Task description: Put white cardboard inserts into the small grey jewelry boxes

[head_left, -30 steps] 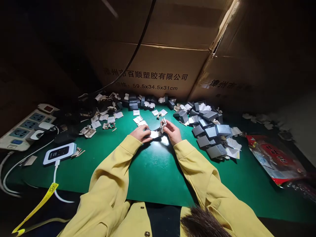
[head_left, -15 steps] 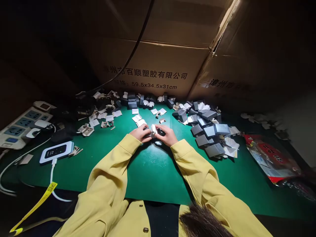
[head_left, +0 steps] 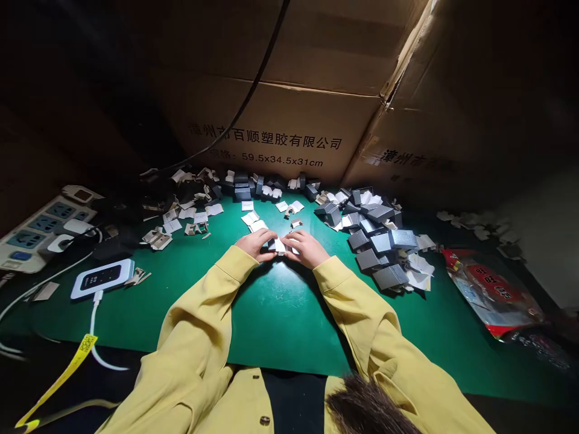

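The left hand (head_left: 255, 245) and right hand (head_left: 307, 249) have their fingers clamped on opposite sides of a small box (head_left: 279, 246), dial centre, over the green table (head_left: 289, 319). White cards (head_left: 250, 217): eleven o'clock. Grey box pile (head_left: 382, 242): three o'clock.

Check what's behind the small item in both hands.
Beyond the item, white slips and a small scrap lie on green tabletop. Whatever the left hand and right hand cover can't be seen.

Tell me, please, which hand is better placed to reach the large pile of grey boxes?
Probably the right hand: the pile lies on its side of the table, farther from the left hand. Both hands, though, are at a small box.
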Available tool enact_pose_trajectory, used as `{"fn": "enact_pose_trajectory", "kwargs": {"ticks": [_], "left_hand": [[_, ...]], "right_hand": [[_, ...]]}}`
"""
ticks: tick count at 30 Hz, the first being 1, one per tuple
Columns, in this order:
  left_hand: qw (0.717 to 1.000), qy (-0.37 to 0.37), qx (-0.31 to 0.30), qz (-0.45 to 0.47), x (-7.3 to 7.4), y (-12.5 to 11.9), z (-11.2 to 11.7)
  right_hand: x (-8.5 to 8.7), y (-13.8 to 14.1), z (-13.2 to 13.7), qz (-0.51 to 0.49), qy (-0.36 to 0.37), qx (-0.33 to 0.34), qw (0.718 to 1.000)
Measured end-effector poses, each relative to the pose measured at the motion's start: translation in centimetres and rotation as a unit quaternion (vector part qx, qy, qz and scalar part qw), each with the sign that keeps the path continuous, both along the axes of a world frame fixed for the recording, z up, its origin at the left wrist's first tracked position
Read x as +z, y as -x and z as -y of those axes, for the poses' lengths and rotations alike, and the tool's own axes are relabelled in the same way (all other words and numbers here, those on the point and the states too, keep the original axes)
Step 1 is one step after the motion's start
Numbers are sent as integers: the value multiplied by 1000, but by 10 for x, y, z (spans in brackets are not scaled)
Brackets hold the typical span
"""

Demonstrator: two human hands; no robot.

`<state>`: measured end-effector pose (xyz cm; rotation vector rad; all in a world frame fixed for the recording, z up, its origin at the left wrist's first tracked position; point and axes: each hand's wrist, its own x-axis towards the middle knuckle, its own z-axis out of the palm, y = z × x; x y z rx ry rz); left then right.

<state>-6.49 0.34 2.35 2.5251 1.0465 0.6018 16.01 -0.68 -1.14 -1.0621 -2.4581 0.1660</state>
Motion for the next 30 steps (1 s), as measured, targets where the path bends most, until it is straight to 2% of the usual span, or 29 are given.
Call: {"fn": "enact_pose_trajectory", "kwargs": {"ticks": [4, 8, 17, 21, 25, 30], "left_hand": [[1000, -15, -2, 1, 3, -1, 2], [999, -27, -19, 19, 2, -2, 1], [998, -27, -29, 44, -4, -1, -2], [998, -18, -24, 58, -3, -1, -1], [996, 29, -12, 79, -1, 0, 1], [988, 86, -4, 127, 0, -1, 4]], "right_hand": [[8, 3, 11, 76, -3, -48, 996], [8, 7, 20, 110, 6, -83, 990], [-2, 10, 27, 139, -14, -86, 986], [-2, 4, 23, 74, -15, -67, 995], [3, -4, 20, -4, -35, -14, 999], [9, -6, 20, 14, -54, 33, 998]]}}
